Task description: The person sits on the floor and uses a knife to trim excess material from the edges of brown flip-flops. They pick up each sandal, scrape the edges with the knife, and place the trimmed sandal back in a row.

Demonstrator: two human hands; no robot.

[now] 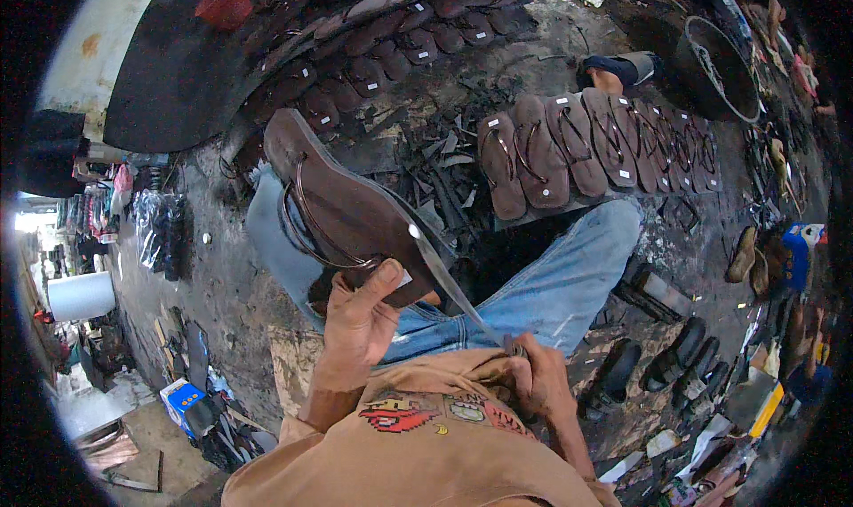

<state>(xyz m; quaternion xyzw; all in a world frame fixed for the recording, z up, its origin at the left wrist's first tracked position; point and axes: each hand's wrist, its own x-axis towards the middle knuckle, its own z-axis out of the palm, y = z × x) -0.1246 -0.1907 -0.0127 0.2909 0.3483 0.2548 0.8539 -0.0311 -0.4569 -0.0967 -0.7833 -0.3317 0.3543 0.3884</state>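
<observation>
A dark brown thong sandal [351, 207] with glossy straps is tilted up above my lap. My left hand [360, 316] is closed on its toe end, thumb on top beside a small white label. My right hand [539, 375], near my waist, has its fingers closed around the end of a long thin grey strip [453, 285]. This strip runs from the sandal's right edge down to my fingers. Whether it is a blade or a piece of sole material, I cannot tell. The sandal's underside is hidden.
A row of brown sandals [591, 143] stands beyond my right knee. More sandals [391, 58] line the far side. Dark offcuts [444, 156] litter the floor between my legs. A round bucket [721, 67] stands far right, and black sandals [613, 378] lie at the right.
</observation>
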